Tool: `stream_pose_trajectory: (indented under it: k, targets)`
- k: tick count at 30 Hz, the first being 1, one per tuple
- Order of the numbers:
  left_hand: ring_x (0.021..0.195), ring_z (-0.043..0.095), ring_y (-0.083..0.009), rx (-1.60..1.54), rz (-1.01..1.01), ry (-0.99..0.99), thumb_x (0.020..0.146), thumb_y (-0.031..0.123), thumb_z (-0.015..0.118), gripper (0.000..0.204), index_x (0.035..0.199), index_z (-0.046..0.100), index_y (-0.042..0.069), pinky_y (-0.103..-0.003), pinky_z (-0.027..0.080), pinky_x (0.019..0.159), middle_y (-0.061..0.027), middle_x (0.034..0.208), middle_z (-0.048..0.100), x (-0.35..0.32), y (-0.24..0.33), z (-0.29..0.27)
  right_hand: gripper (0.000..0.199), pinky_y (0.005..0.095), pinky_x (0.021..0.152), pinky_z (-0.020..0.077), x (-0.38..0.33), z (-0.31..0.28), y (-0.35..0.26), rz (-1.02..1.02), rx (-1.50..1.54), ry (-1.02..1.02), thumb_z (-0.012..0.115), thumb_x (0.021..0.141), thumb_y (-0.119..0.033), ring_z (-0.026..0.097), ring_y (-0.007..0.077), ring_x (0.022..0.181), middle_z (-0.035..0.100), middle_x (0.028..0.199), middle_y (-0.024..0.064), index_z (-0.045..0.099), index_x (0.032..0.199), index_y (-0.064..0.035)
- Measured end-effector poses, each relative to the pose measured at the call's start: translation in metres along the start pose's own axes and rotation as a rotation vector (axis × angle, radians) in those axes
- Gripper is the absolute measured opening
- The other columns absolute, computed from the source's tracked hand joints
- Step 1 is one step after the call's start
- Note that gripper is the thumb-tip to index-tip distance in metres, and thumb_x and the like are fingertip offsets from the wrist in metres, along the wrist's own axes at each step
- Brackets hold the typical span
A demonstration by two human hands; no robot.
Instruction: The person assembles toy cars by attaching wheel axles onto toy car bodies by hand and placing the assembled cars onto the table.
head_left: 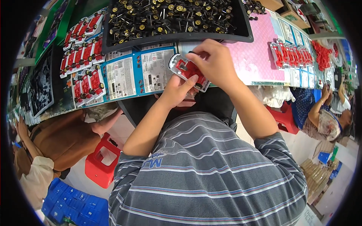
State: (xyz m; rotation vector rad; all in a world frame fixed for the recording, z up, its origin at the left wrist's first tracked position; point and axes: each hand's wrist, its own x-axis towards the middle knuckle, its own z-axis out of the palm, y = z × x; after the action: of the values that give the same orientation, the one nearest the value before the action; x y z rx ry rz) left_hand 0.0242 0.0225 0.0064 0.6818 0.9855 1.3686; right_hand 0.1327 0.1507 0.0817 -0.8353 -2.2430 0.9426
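Your left hand [176, 91] grips the toy car [193, 71], likely light and stiff, at seven o'clock; your right hand [214, 62] pinches at twelve.

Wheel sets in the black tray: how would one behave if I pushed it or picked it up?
Alone on a flat surface, one of the wheel sets would probably roll, having round wheels. It's likely light, being so small. Inside the black tray, it may snag, since they lie jumbled.
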Motion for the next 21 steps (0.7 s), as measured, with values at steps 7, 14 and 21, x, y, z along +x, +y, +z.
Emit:
stream_pose_trajectory:
  k: [7, 14, 21]
  targets:
    - [0.083, 0.064, -0.0106, 0.076, 0.027, -0.006, 0.102, 0.030, 0.062, 0.043, 0.134, 0.049, 0.004, -0.026, 0.053, 0.068, -0.0050, 0.110, 0.065, -0.003, -0.005, -0.007, 0.026, 0.0323, 0.062, 0.0530, 0.000, 0.015, 0.001, 0.021, -0.044, -0.083, 0.083, 0.082, -0.022, 0.066, 0.0200, 0.067, 0.066, 0.078, 0.0107, 0.073, 0.082, 0.0022]
    - [0.072, 0.059, -0.0081, 0.043, 0.059, 0.008, 0.103, 0.030, 0.060, 0.039, 0.131, 0.049, 0.005, -0.023, 0.047, 0.059, -0.0025, 0.099, 0.064, -0.008, -0.010, -0.003, 0.023, 0.0314, 0.064, 0.0524, -0.004, 0.017, 0.001, -0.045, -0.088, -0.081, 0.082, 0.084, -0.019, 0.065, 0.0193, 0.070, 0.067, 0.080, 0.0106, 0.073, 0.085, 0.0020]
    - [0.074, 0.058, -0.0065, -0.078, 0.035, 0.122, 0.106, 0.032, 0.055, 0.035, 0.129, 0.048, 0.007, -0.022, 0.048, 0.063, -0.0021, 0.101, 0.064, -0.038, 0.001, -0.008, 0.010, 0.0279, 0.064, 0.0494, -0.016, -0.006, 0.027, -0.068, -0.010, -0.001, 0.074, 0.088, -0.008, 0.062, 0.0160, 0.070, 0.065, 0.082, 0.0084, 0.071, 0.089, 0.0018]
